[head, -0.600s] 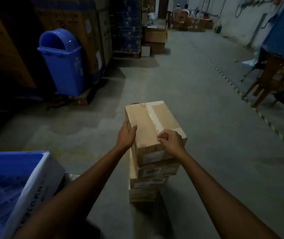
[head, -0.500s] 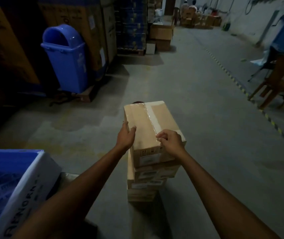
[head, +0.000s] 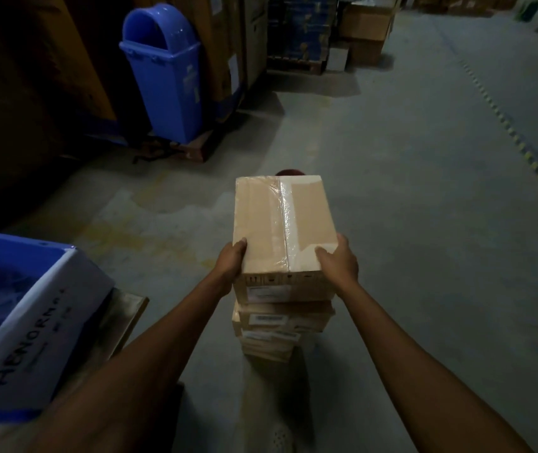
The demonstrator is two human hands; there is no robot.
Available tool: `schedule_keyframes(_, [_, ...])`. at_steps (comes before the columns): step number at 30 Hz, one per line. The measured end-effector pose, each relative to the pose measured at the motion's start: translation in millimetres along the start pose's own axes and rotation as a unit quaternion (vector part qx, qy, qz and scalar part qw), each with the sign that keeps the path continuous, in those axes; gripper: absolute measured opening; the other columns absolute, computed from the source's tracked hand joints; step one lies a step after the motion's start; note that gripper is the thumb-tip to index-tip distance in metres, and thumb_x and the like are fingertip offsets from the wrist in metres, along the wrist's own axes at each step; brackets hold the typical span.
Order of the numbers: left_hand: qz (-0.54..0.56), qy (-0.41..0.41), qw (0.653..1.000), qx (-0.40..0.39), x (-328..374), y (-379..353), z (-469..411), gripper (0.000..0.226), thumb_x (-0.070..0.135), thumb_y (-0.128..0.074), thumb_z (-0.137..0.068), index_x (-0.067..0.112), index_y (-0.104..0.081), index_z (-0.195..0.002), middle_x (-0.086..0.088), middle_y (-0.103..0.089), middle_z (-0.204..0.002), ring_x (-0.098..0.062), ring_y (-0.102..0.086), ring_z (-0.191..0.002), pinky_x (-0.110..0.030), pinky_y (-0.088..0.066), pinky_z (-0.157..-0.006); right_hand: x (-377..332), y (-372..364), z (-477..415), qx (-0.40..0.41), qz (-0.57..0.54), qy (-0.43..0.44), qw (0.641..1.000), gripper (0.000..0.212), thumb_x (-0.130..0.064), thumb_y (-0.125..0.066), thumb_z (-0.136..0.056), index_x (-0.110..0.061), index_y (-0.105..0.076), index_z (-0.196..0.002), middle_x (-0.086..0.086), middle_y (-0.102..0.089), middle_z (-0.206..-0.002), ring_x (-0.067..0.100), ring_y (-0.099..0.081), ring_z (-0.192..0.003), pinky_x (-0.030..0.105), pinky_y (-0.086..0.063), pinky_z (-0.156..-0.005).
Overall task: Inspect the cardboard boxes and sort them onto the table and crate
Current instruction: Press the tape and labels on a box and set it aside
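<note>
A blue bin (head: pixel 166 80) is standing far left by a low wooden pallet (head: pixel 195 148); a yellow-and-black striped line (head: pixel 503 122) is running across the grey floor (head: pixel 408 191) on the right.

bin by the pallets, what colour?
Blue, a solid blue bin, clearest in the head view.

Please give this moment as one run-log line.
left hand: grips top box, left side | right hand: grips it, right side | box stack: underneath | blue crate: near left
</note>
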State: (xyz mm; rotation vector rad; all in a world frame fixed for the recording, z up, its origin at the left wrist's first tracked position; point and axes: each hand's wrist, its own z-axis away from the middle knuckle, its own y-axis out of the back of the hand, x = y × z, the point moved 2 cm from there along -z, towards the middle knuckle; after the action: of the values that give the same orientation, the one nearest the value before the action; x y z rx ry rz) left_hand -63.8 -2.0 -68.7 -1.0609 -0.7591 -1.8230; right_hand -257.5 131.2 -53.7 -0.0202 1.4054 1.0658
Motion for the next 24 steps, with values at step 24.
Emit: schedule_keyframes(24, [0.211,0.074,0.953,0.203,-186,223,273,0.029,0.023,-0.047,-0.104,0.005,-0.061,-0.121,-0.013,-0.07,-0.105,-0.024,-0.066,-0.089,-0.034,-0.053,-0.076,-13,-113,308,-0.122,0.025,0.094,0.988,0.032,-0.03,-0.057,-0.096,-0.011,-0.066,-0.12,0.009,-0.069,-0.118,0.028,-0.059,-0.093,0.033,-0.041,-0.077])
